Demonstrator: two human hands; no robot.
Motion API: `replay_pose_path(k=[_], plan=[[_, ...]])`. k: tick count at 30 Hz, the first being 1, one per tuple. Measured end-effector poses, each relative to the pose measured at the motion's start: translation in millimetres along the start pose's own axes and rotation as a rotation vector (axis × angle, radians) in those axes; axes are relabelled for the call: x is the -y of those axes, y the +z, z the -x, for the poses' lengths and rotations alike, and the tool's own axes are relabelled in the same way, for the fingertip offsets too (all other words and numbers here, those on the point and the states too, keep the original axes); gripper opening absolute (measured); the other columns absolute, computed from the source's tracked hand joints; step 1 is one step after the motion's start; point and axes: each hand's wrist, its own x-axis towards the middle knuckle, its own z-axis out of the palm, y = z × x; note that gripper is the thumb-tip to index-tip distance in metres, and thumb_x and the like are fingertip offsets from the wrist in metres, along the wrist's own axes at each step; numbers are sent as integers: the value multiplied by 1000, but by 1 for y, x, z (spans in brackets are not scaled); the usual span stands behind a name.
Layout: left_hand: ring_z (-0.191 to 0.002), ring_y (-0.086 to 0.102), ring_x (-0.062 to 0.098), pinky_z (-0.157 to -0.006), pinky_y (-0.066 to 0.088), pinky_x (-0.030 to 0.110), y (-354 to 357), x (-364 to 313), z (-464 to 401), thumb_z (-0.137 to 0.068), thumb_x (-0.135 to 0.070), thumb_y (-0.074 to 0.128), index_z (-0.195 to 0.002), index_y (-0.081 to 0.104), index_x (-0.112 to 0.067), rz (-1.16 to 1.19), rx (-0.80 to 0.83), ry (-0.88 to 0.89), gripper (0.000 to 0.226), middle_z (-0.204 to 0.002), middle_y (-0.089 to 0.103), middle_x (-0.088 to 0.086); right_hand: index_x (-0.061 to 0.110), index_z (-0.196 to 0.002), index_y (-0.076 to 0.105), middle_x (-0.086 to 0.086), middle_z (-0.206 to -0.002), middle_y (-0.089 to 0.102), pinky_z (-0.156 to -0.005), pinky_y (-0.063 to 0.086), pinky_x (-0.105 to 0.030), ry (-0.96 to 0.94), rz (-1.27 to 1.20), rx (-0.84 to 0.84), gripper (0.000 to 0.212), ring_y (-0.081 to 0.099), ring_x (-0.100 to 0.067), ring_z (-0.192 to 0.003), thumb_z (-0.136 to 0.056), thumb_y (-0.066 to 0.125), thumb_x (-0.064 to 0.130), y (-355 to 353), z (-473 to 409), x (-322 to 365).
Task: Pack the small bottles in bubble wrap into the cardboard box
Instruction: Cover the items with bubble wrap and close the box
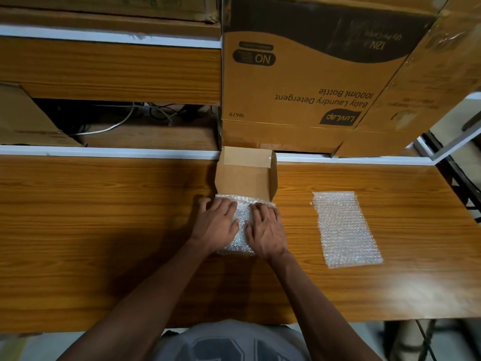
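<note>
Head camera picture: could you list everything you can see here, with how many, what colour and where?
Bubble-wrap bundle: one, clear-white, centre of desk, under both hands.
Small cardboard box: one, brown, open, just behind the bundle.
Bubble-wrap sheet: one, clear-white, flat on desk to the right.
Desk: one, wood-grain brown, white back edge.
Large detergent carton: one, brown with black print, behind the small box.
Cables: several, white and dark, in the gap behind the desk.
Left hand: one, pressing on the bundle.
Right hand: one, pressing on the bundle.
</note>
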Motion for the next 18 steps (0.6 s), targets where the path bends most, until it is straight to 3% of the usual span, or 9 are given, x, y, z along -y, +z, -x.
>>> replay_pose_path(k=[4, 8, 13, 18], plan=[[-129, 55, 23, -106, 34, 55, -1, 0, 0, -101, -51, 39, -146, 58, -13, 5, 21, -11, 62, -142, 62, 4, 15, -151, 44, -7, -144, 49, -109, 37, -49, 22, 21, 9, 60, 52, -24, -123, -104, 33, 50, -7, 0, 0], [-128, 53, 23, -106, 33, 55, -5, 1, -1, -100, -54, 37, -142, 58, -14, -19, 70, -30, 62, -136, 65, 3, 19, -149, 44, -4, -143, 50, -111, 35, -53, 64, 31, 52, 62, 50, -24, -126, -102, 33, 56, -10, 0, 3], [-129, 50, 26, -103, 32, 56, -7, 0, -2, -98, -57, 38, -141, 60, -15, -40, 96, -38, 64, -135, 66, 3, 19, -138, 49, -7, -132, 55, -105, 38, -54, 91, 47, 29, 58, 48, -29, -120, -97, 40, 58, -13, 1, 3], [-127, 47, 27, -100, 33, 55, -6, 2, -1, -97, -62, 40, -139, 65, -18, -44, 125, -43, 66, -135, 62, 1, 18, -128, 52, -9, -131, 54, -106, 36, -54, 125, 53, 46, 58, 45, -30, -123, -98, 35, 64, -12, 2, 2]])
